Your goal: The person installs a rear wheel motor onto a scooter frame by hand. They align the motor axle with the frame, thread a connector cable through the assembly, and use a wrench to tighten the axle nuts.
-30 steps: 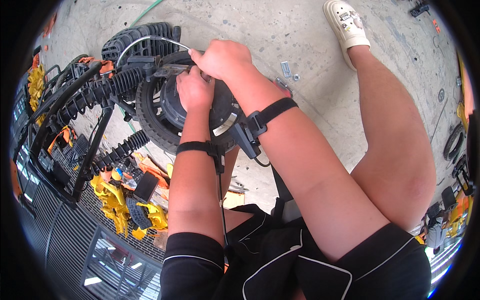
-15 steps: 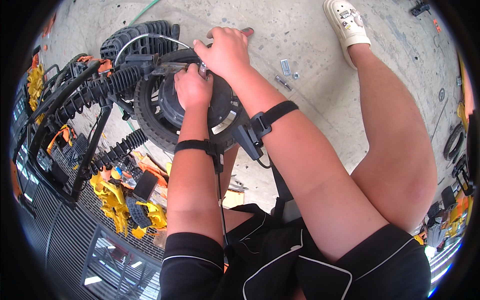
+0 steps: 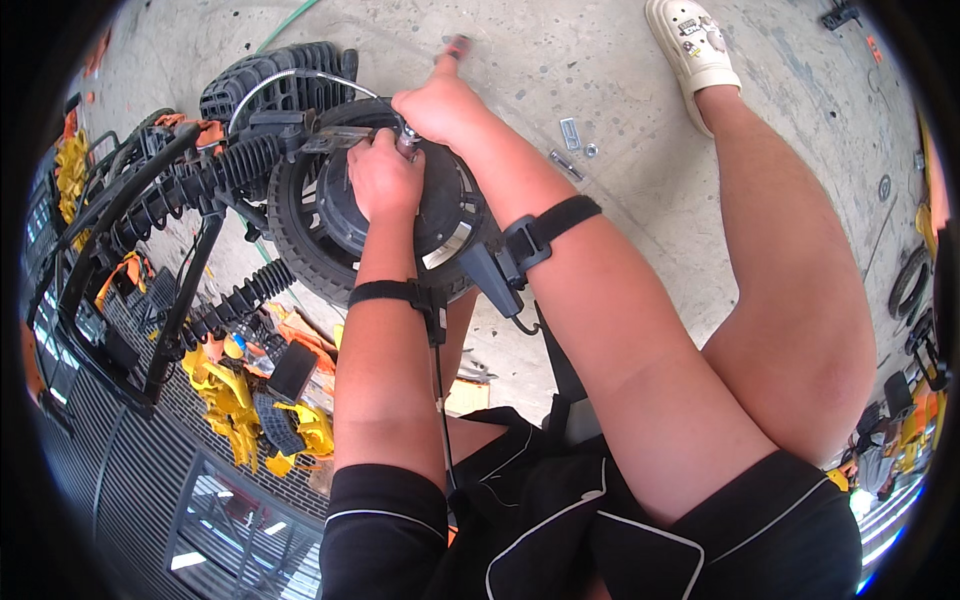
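A black wheel (image 3: 283, 215) with a round hub motor (image 3: 340, 215) lies in front of me, joined to a black frame with coil springs. My left hand (image 3: 386, 178) rests over the hub, its fingers closed around a metal socket (image 3: 406, 146) near the axle. Above it, my right hand (image 3: 443, 108) is closed on a ratchet wrench, whose red and black handle end (image 3: 458, 47) sticks out beyond the fingers. The wrench's middle is hidden under that hand. A silvery cable (image 3: 262, 86) curves from the frame to the hub.
On the concrete floor to the right lie a metal plate (image 3: 570, 133), a bolt-like part (image 3: 566, 165) and a nut (image 3: 591, 151). A ribbed black part (image 3: 270, 85) sits behind the wheel. Yellow parts (image 3: 225, 405) are heaped at left; my shoe (image 3: 693, 45) stands at upper right.
The wrench handle has swung to the left and away from me. My right hand has turned with it, its fingers now closer together. My left hand stays nearly in place.
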